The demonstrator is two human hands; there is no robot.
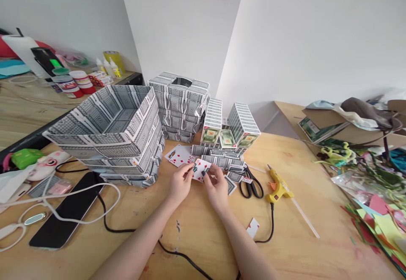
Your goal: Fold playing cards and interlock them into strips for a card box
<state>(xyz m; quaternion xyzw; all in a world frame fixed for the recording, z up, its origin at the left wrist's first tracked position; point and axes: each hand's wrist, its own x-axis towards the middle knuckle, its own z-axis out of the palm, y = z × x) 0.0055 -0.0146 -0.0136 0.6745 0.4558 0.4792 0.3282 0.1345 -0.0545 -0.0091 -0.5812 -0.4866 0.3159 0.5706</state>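
Note:
Between my two hands is a playing card (199, 168), face up with red diamonds. My left hand (182, 181) pinches its left edge, and my right hand (216, 184) grips its right side. Behind my left hand, more face-up playing cards (179, 154) lie on the table. Just past the held card sit rows of folded, patterned cards (222, 161). Black-handled scissors (252, 186) rest to the right of my right hand, beside a face-down card (230, 185). Farther right lies a yellow glue gun (279, 187).
An open box built from cards (104, 132) stands at left, with another card structure (180, 102) behind. Stacked card packs (215, 119) stand at the back. A black phone (66, 212) and white cable (117, 197) lie left. A glue stick (306, 218) and paper scraps (380, 220) lie right.

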